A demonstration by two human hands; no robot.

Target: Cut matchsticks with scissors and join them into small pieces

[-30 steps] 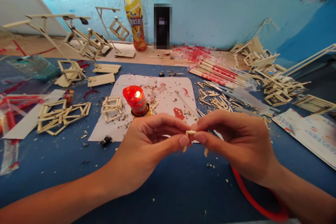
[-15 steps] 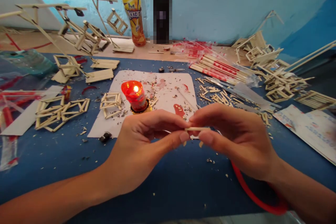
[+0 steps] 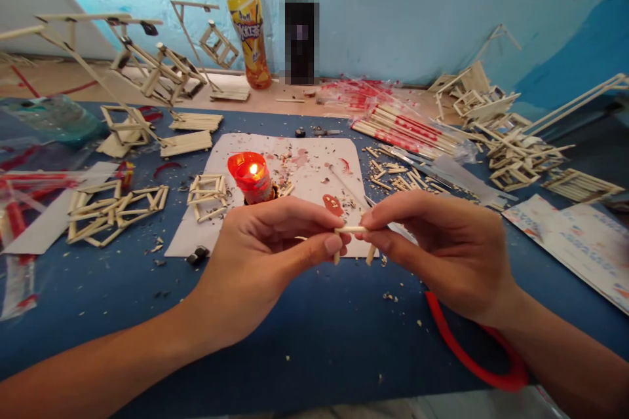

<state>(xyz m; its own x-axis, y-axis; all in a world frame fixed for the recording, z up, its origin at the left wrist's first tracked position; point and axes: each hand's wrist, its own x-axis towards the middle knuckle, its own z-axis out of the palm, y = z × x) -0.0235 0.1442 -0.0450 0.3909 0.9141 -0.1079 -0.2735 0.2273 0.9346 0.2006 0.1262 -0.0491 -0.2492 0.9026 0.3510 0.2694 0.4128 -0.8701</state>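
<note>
Between my two hands is a small wooden stick piece (image 3: 350, 229), lying level, with short stick ends pointing down at either side. My left hand (image 3: 268, 262) pinches its left end between thumb and fingers. The right end is pinched by my right hand (image 3: 437, 249). Behind my left hand a red candle (image 3: 251, 178) burns, its base partly hidden by the hand. It stands on a white paper sheet (image 3: 236, 144) strewn with crumbs and stick bits. A small stick frame (image 3: 207, 196) rests on the sheet's left part.
Joined stick frames (image 3: 115, 209) lie at left, with taller stick models (image 3: 162, 72) behind. A drink bottle (image 3: 249, 33) stands by the wall. Right of the sheet are cut sticks (image 3: 403, 177), bagged sticks (image 3: 407, 127), a stick pile (image 3: 515, 150) and a red ring (image 3: 496, 373).
The stick piece has been raised and shifted slightly left, and its downward ends show more clearly. My right hand's fingertips have closed in on its right end.
</note>
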